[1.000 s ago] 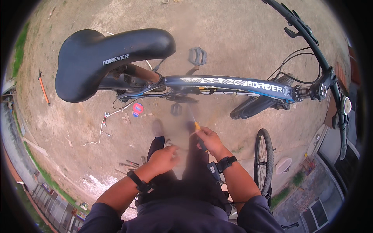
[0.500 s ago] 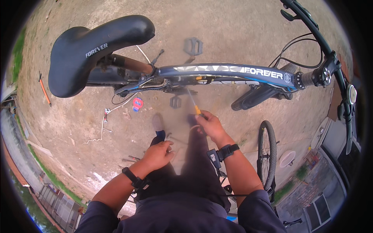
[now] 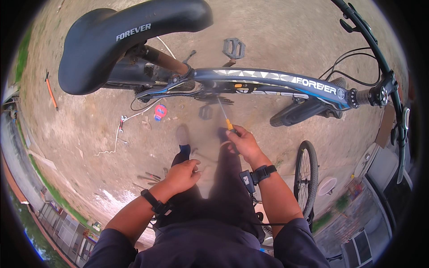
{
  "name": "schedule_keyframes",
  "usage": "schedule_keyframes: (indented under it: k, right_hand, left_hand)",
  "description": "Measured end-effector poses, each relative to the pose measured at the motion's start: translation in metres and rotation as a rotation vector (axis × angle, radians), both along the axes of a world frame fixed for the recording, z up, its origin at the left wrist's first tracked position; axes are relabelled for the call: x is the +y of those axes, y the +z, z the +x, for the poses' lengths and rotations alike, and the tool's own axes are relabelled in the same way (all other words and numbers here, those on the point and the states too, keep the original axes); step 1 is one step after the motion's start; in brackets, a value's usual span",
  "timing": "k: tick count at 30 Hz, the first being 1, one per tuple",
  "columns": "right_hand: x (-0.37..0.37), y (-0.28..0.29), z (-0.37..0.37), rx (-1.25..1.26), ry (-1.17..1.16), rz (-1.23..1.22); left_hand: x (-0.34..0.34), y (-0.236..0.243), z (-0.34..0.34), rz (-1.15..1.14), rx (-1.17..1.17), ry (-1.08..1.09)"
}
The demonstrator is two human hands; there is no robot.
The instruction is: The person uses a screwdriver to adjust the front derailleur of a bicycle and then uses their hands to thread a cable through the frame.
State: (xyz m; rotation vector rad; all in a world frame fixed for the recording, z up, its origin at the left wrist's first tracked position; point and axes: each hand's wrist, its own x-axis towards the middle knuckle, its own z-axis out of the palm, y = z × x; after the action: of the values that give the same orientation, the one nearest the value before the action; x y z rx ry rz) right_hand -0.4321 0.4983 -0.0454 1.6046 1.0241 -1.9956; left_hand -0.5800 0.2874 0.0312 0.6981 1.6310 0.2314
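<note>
My right hand (image 3: 243,144) is closed around the yellow and black handle of a screwdriver (image 3: 229,123). Its thin shaft slants up toward the bicycle's crank area, where the tip looks close to the chainring (image 3: 216,101); contact cannot be made out. My left hand (image 3: 182,175) hovers over my lap, fingers loosely bent, thumb apart, with nothing seen in it. Before me stands a dark blue bicycle (image 3: 272,80) with a black saddle (image 3: 129,40) at left and handlebars (image 3: 393,89) at right. One pedal (image 3: 234,48) sticks out beyond the frame, a blurred one (image 3: 205,111) on my side.
Left on the dirt ground lie an orange-handled tool (image 3: 51,91), a red and blue object (image 3: 160,112), a wrench (image 3: 122,123) beside a white cord (image 3: 117,139), and several slim tools (image 3: 152,177). A second bicycle's wheel (image 3: 306,178) stands by my right arm.
The bicycle sits further right in view, its saddle higher and larger. My right hand keeps its grip on the screwdriver, and the left hand stays nearly in place.
</note>
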Motion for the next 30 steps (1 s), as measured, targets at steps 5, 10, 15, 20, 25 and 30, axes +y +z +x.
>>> schedule_keyframes:
  k: [5, 10, 15, 20, 25, 30]
  right_hand:
    - [-0.014, -0.003, -0.003, 0.0, 0.047, -0.027]
    - [-0.039, 0.004, -0.003, 0.058, 0.074, -0.142]
    - [-0.078, 0.025, -0.006, 0.224, 0.261, -0.235]
    - [-0.115, 0.062, -0.03, 0.318, 0.425, -0.285]
    - [-0.142, 0.06, -0.039, 0.389, 0.467, -0.336]
    - [-0.164, 0.046, -0.039, 0.444, 0.486, -0.272]
  left_hand:
    - [-0.013, 0.0, -0.001, 0.004, 0.008, 0.03]
    - [-0.025, 0.001, -0.003, 0.002, 0.006, 0.117]
    - [-0.055, -0.018, 0.003, -0.041, -0.035, 0.334]
    - [-0.069, -0.019, -0.003, -0.253, -0.323, 0.673]
    - [-0.09, -0.02, -0.005, -0.298, -0.328, 0.732]
    - [-0.099, -0.013, -0.012, -0.32, -0.33, 0.767]
